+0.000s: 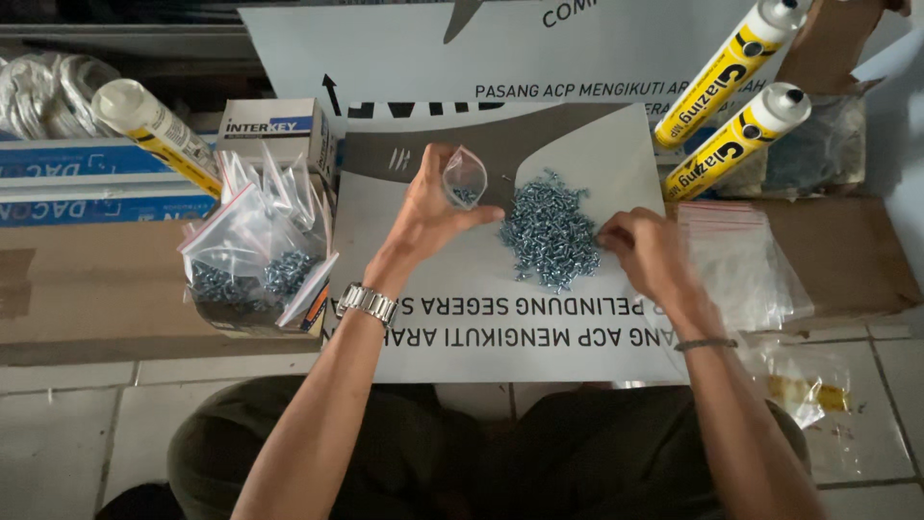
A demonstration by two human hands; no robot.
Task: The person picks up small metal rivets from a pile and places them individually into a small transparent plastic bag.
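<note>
Far left: a white coil of hose or cord (pixel 48 91), soft-looking, half in shadow. Next to it a white tube of sealant (pixel 154 133) with a yellow label, lying slanted beside a small cardboard box (pixel 279 130). Below that, an open box (pixel 255 289) stuffed with clear zip bags, each one holding little silvery screws, crinkly plastic sticking up every which way.

Moving in: left hand (pixel 423 217) with a metal watch (pixel 367 303) on the wrist, pinching a small clear bag (pixel 465 178) open at thumb and fingertips, a few screws already sitting in the bottom. Just right of it, a loose pile of shiny screws (pixel 551 231) heaped on a smooth white and grey printed sheet (pixel 462 337). Right hand (pixel 647 252) resting at the pile's edge, fingers curled down into the screws; can't tell if anything's actually pinched.

Further right: a flat stack of empty clear bags (pixel 736 260) on brown cardboard (pixel 847 255). Up top right, two more sealant tubes (pixel 731 96), white with yellow labels, leaning diagonally.
</note>
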